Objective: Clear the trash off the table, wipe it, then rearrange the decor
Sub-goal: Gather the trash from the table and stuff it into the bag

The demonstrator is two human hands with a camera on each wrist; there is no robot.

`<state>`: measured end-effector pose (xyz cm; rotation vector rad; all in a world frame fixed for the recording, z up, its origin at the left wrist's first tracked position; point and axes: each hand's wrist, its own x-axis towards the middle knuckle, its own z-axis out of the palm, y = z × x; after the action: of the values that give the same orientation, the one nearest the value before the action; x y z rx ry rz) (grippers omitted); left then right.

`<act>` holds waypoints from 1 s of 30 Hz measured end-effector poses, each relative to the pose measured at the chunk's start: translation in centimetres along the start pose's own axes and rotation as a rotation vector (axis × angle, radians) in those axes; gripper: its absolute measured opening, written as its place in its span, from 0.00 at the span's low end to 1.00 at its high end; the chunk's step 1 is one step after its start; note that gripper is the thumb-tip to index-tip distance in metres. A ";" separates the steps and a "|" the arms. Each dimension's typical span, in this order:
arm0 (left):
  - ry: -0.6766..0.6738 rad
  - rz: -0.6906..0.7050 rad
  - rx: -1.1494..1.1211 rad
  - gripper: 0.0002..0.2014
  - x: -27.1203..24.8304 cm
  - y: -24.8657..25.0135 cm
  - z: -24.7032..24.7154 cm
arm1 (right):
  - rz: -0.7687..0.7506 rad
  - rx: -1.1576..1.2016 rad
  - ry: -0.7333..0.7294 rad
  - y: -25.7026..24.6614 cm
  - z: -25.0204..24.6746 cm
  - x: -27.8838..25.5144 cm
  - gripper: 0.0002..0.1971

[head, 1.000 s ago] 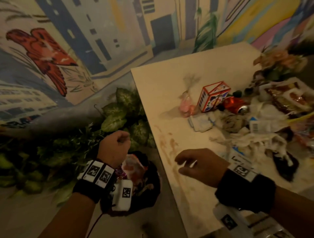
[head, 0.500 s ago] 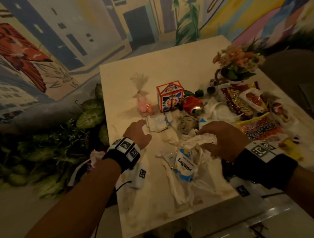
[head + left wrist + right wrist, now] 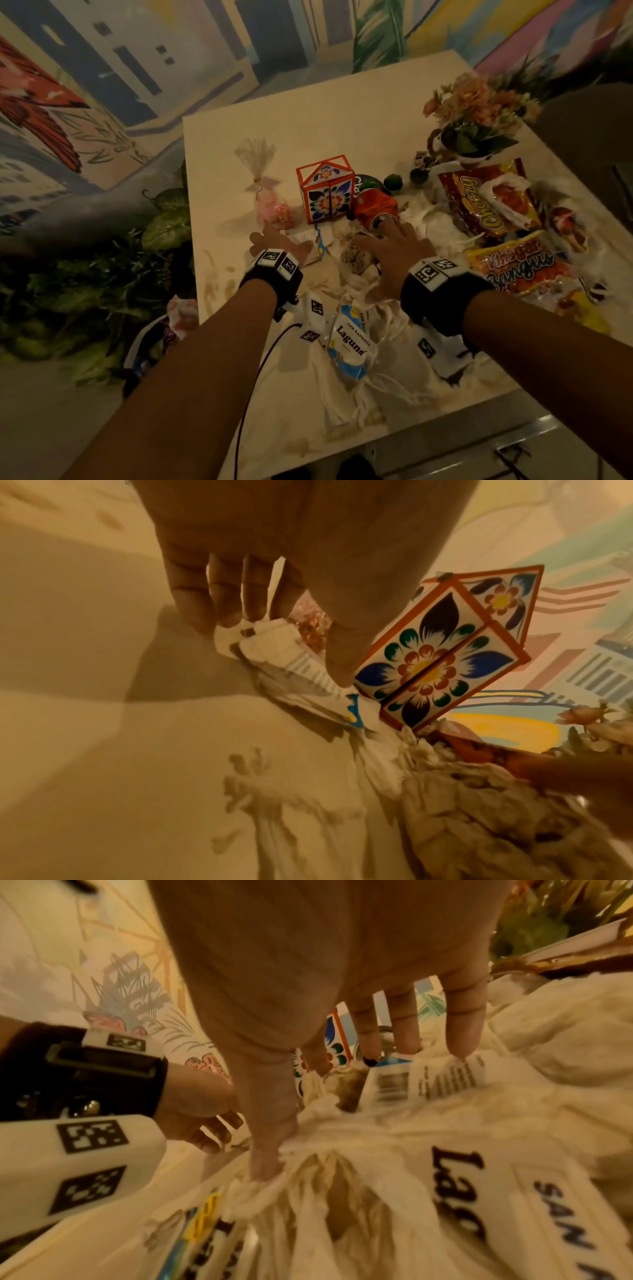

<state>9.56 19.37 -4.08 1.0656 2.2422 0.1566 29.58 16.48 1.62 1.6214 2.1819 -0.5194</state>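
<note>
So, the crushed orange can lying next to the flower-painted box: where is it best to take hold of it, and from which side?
Grip the crushed orange can across its dented middle, coming from above. It lies on its side with its open end facing the right hand, the flower-painted box stands close on its left, and tissues crowd the right, so the top is probably the clearest approach.

Head view looks down over the table (image 3: 342, 113); both wrist views sit close, sharing the floral box (image 3: 441, 653).

both hands farther forward: left hand (image 3: 274, 241) at folded paper (image 3: 310, 240), right hand (image 3: 394, 245) near can (image 3: 375, 209)
</note>
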 end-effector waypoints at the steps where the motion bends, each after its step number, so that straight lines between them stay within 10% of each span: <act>1: 0.011 0.001 -0.002 0.49 0.0 0.2 0.2 | -0.008 -0.006 -0.006 -0.1 0.1 0.4 0.53; 14: -0.005 -0.039 -0.067 0.45 -0.2 0.6 -0.3 | -0.118 -0.004 0.074 -1.1 0.8 3.3 0.26; 22: -0.073 0.065 -0.276 0.24 -1.0 -0.3 -1.4 | -0.145 -0.013 0.039 -1.4 0.8 3.6 0.35; 30: -0.071 0.174 -0.314 0.24 -2.6 -1.0 -2.5 | -0.133 0.188 0.060 -0.6 -0.7 2.9 0.34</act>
<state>8.63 17.26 -1.20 1.0721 1.9781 0.5187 28.13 19.07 0.84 1.6097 2.3586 -0.7440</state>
